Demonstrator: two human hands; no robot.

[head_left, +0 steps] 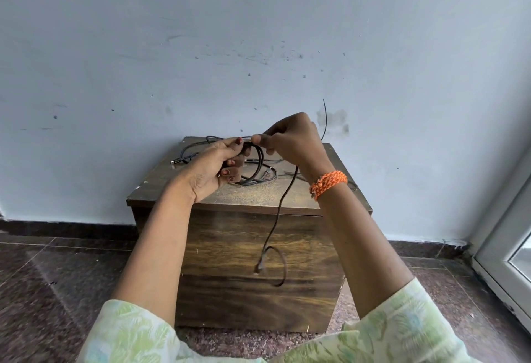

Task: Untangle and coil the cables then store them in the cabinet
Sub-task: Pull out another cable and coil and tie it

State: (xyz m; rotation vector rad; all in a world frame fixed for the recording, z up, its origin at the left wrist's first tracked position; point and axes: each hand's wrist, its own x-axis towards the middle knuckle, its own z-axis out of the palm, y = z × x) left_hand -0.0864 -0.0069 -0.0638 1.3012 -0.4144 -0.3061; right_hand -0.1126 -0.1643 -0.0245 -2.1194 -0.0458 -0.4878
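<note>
thin black cable (280, 204) in both hands' grip above scuffed wooden cabinet (255, 262)

Two hands work above a small wooden cabinet (253, 262) set against a pale blue wall (201, 32). The left hand (218, 166) grips dark cable loops (258, 161). The right hand (290, 140), orange thread (329, 183) at its wrist, pinches a strand whose end (271, 259) dangles before the cabinet.
</note>
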